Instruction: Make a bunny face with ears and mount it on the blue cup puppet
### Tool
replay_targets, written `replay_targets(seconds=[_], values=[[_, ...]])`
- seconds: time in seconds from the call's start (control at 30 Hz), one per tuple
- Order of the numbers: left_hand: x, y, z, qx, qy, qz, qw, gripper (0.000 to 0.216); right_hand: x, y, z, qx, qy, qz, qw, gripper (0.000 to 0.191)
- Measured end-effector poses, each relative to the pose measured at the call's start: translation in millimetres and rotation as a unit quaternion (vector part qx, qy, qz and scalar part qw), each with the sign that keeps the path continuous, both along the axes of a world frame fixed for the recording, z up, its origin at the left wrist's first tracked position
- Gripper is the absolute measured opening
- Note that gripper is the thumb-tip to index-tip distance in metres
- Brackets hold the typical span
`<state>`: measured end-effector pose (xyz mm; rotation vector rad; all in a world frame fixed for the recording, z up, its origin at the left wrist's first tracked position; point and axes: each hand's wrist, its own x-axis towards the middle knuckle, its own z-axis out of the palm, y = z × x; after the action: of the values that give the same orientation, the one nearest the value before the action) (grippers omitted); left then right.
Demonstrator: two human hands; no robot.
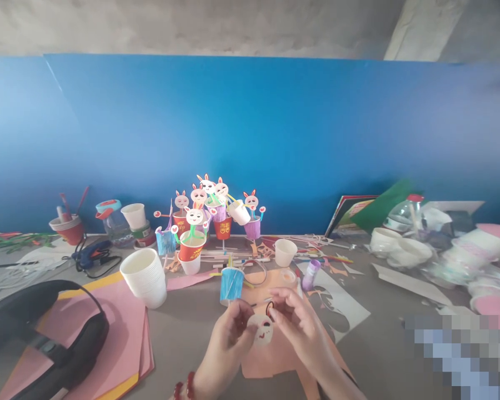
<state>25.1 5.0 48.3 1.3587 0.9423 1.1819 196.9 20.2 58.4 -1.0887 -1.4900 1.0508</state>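
Your left hand (229, 329) pinches disc (261, 330) by its side; your right hand (295, 322) grips its top, at loop (269, 307). Disc sits between hands, face drawn, not on cup. Blue cup (231, 284) just beyond fingers, bare. Bunny cups (208, 218) farther back look finished.

We can read no clear words anywhere. A red cup (223, 228) at the back carries a gold sign, too blurred for us to name. The leaning booklet (350, 214) shows print we cannot make out.
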Motion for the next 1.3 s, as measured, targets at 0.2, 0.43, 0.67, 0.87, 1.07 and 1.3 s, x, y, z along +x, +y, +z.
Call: replay_targets(seconds=[0.2,0.43,0.67,0.87,1.07,1.3], values=[[0.5,-2.1,-0.9,0.012,0.032,-0.048,0.998,0.011,2.6,0.2,1.1,-0.018,-0.003,0.009,1.000,0.024],[-0.1,-1.1,6.0,0.007,0.051,-0.054,0.997,0.025,4.6,1.0,3.0,-0.025,-0.022,0.033,0.999,0.023],[-1.1,-2.6,3.2,0.005,0.052,-0.056,0.997,0.024,4.3,1.9,5.3,-0.033,-0.028,0.035,0.998,0.022],[-0.2,-2.4,3.3,0.007,0.043,-0.064,0.997,0.023,4.2,-0.2,9.3,-0.036,-0.038,0.036,0.998,0.023],[0.8,-2.7,6.5,0.009,0.037,-0.066,0.997,0.023,2.1,-1.9,13.1,-0.033,-0.031,0.040,0.998,0.023],[0.7,-3.1,6.9,0.006,0.030,-0.066,0.997,0.022,1.9,-2.6,11.3,-0.029,-0.026,0.040,0.998,0.021]])
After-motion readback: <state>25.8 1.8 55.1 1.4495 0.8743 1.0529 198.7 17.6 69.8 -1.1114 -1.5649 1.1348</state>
